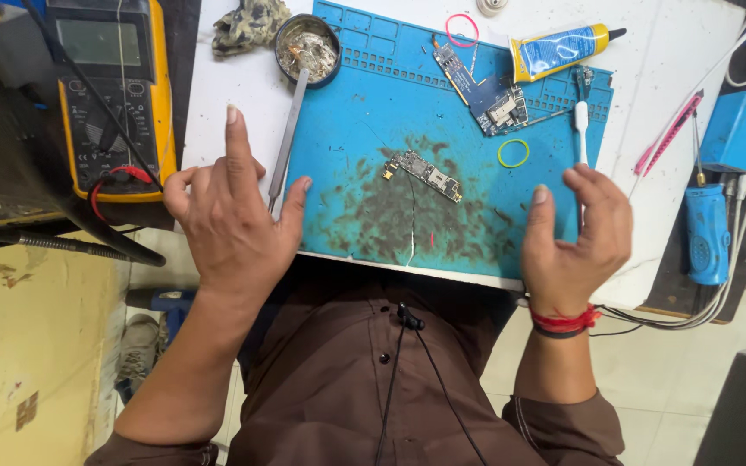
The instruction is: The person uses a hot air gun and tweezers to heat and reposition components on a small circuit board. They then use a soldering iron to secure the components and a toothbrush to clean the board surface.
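Observation:
My left hand [231, 216] hovers over the left edge of the blue work mat [364, 129], index finger pointing up and the other fingers apart, holding nothing. Metal tweezers [287, 142] lie just beside its thumb. My right hand [576, 233] is raised over the mat's front right corner with loosely curled fingers and nothing in it, just below a white brush [582, 129]. A small circuit board [425, 173] lies on the stained middle of the mat between both hands.
A yellow multimeter [114, 95] stands at the left. At the back of the mat are a round tin of solder wool [307, 50], a larger circuit board [487, 95], a yellow-blue glue tube [563, 47], and pink and yellow rubber bands. Blue devices and cables sit at the right.

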